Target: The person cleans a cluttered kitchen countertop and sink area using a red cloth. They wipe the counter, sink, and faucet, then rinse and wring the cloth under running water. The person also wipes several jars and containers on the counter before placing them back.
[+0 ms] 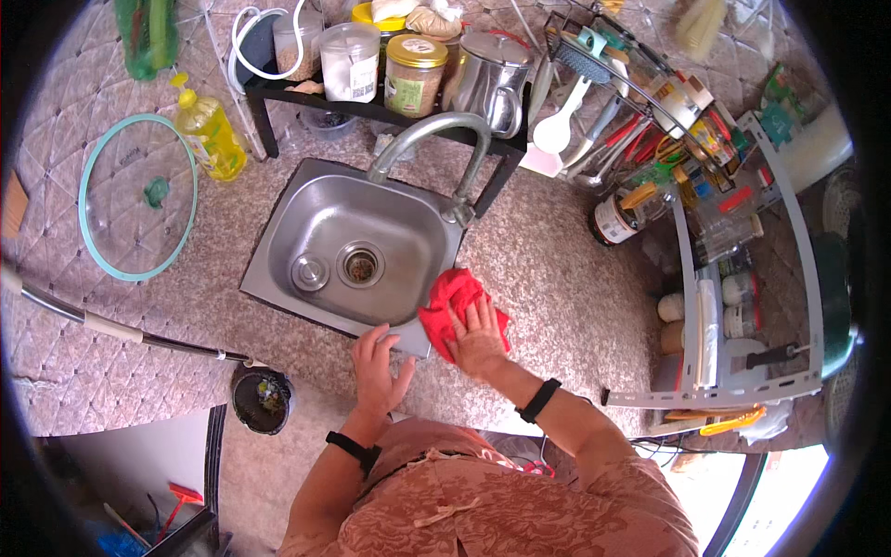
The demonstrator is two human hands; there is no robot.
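Observation:
My right hand [479, 341] lies flat on a crumpled red cloth [445, 296], pressing it onto the speckled countertop [557, 278] and the right edge of the sink. At the sink's front rim is my left hand [379, 369], empty, its fingers bent and apart. Its fingertips are at the metal edge; whether they touch it I cannot tell. The stainless steel sink [411, 257] holds no water that I can see. A round metal drain strainer [310, 271] sits in the basin beside the drain hole [360, 265], which has dark bits in it. A curved metal faucet [431, 125] arches over the back.
Behind the sink, a black shelf [511, 150] carries jars and a metal pitcher [491, 76]. A dish soap bottle [212, 136] and a glass lid [139, 230] stand at left. Utensils and a metal rack [686, 299] line the right. A waste bin [261, 404] sits below.

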